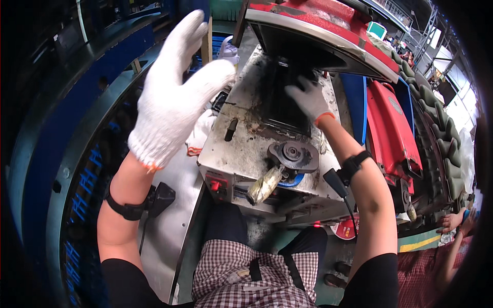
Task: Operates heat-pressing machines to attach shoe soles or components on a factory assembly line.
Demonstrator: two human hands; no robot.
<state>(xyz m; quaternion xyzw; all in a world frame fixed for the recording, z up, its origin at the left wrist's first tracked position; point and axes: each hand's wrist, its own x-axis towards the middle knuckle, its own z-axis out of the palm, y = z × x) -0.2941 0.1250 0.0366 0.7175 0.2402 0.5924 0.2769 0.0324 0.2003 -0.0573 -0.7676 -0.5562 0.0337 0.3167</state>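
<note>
A: Mould (287, 100) sits dark on the press (241, 154), under the red lid (318, 25)?

B: Yes. Right hand (310, 100) lies flat on it, gripping nothing. Left hand (172, 97) is raised, open, empty. Work seems unfinished.

White knit gloves (172, 92), orange cuffs; checked apron (246, 272); red press lid (328, 28); grey machine top (246, 138).
</note>
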